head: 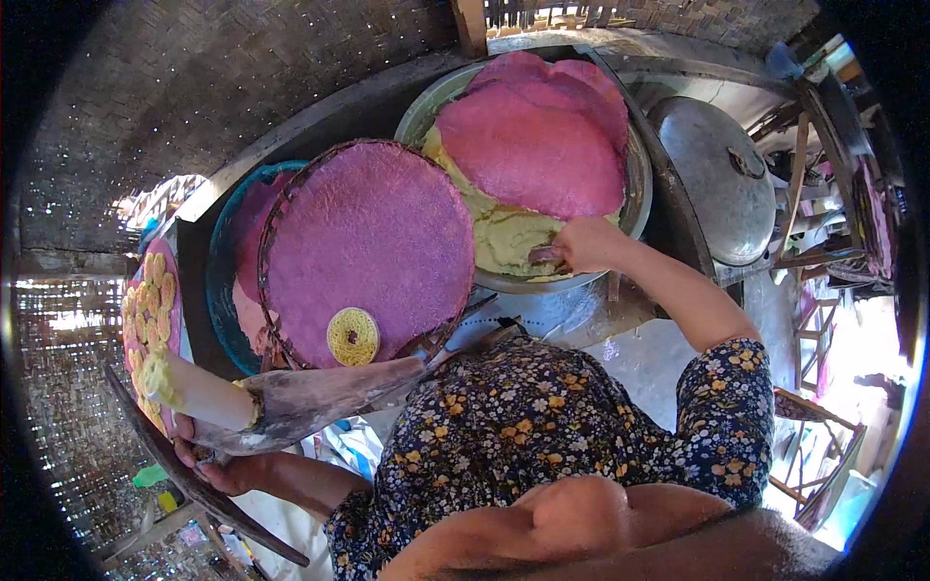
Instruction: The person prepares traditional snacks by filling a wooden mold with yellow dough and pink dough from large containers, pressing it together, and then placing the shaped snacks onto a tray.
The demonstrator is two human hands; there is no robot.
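Note:
My right hand (581, 247) reaches into pale yellow dough (508, 236) in a large metal basin (643, 196); its fingertips are partly sunk in the dough. Pink sheets (538, 138) cover much of that dough. My left hand (218, 465) grips the end of a wooden press (327, 396), beside a long curved wooden lever (196, 486). A white cylinder (211, 392) with yellow dough at its end sticks out of the press. On a round rimmed tray lined with a pink sheet (370, 240) lies a yellow ring of dough strands in a round white rim (353, 336).
A teal basin (218, 290) with pink material stands partly under the tray. At the far left, yellow dough pieces (149, 305) lie on a pink round surface. A big metal lid (716, 178) rests at the right. Woven bamboo walls (254, 72) stand behind and at the left.

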